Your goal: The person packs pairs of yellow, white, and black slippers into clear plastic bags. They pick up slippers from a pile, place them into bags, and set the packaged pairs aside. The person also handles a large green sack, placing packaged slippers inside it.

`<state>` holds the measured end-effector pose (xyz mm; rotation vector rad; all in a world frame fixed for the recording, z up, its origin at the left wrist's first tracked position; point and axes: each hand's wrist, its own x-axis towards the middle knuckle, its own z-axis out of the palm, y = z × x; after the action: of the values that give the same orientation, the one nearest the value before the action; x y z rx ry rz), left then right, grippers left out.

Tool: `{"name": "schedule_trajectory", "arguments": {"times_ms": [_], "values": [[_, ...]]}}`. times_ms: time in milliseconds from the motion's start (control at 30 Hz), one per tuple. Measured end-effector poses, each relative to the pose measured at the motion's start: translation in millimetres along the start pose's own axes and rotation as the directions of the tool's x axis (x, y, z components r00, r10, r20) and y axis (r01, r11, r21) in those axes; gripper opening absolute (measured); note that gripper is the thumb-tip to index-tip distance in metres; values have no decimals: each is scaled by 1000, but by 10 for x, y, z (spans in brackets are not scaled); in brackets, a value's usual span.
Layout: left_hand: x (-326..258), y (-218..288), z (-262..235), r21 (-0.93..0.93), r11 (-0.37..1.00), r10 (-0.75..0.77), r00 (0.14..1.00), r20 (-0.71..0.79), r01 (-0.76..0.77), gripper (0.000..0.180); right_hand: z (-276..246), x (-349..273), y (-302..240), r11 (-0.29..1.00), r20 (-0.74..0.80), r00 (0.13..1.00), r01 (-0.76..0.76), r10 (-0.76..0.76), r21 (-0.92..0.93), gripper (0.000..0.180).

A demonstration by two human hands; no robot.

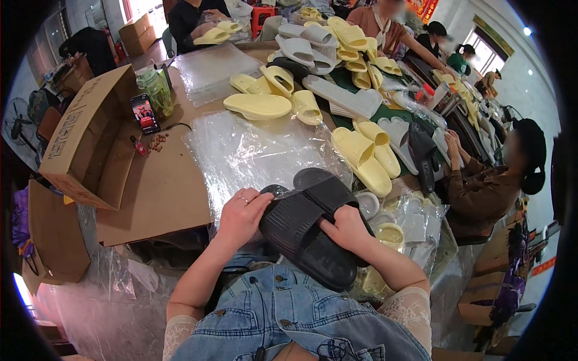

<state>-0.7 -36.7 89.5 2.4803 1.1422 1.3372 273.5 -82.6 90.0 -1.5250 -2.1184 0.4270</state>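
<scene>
Both hands [239,215] – w/ pr blk slippers [290,221]

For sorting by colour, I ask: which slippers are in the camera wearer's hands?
The black pair, with the left hand at one edge and the right hand at a strap; the yellow slippers and grey slippers are outside both hands.

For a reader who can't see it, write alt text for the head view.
A person holds two black slide sandals, the left hand at their left edge and the right hand at their right. Beyond lie clear plastic and yellow slides and gray slides; an open cardboard box is at left.
</scene>
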Motion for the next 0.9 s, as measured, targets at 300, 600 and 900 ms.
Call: {"name": "schedule_trajectory", "arguments": {"times_ms": [300,600,900], "values": [[-16,-159,-169,-124,948,-301,953,-36,295,15,-208,20,-90,916,-33,998,-39,57,399,28],[117,31,-101,-235,956,-183,983,-3,177,17,-66,-82,-4,973,17,973,232,-232,-9,43],[57,57,-82,-208,977,-54,998,11,55,17,221,198,33,990,-20,993,116,-118,-77,44]]}}
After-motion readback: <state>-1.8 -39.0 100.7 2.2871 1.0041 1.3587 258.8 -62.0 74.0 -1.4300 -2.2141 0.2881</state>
